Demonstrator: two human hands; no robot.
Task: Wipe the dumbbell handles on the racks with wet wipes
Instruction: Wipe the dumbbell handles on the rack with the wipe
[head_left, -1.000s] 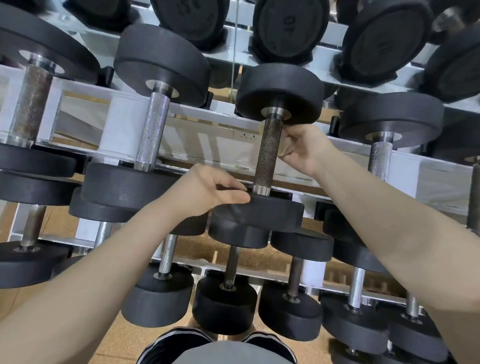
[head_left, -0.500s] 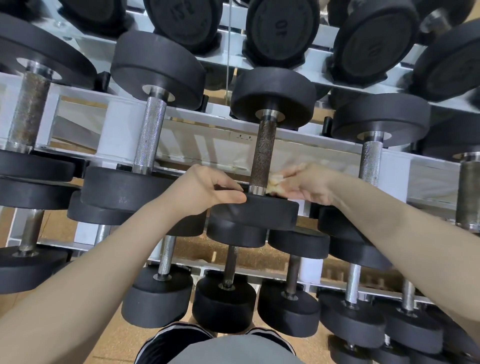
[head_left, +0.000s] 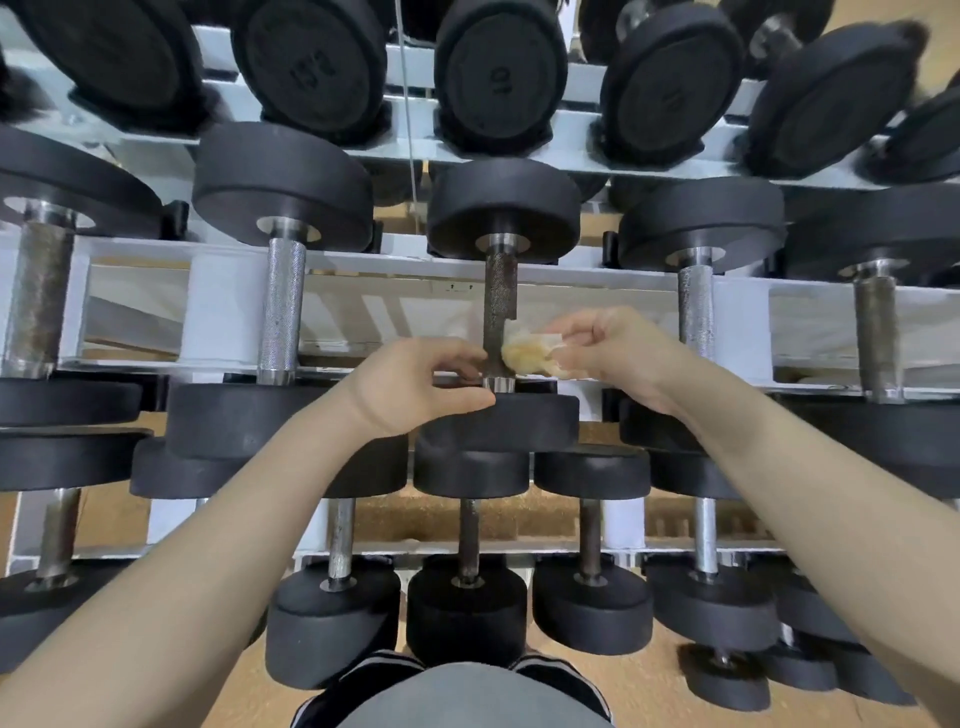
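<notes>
Pinching the crumpled wet wipe (head_left: 530, 355) in my right hand (head_left: 605, 353), I press it against the lower end of the dark knurled handle (head_left: 500, 306), at three o'clock of the bar. My left hand (head_left: 415, 387), at nine o'clock, curls thumb and fingers onto the near dumbbell head (head_left: 511, 420), steadying it. The wipe looks soft and limp, the dumbbell heavy and rigid on the rack (head_left: 218, 306).

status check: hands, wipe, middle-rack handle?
Left hand grips near weight head. Right hand pinches wet wipe against dark handle, low end. Nothing in the way.
</notes>
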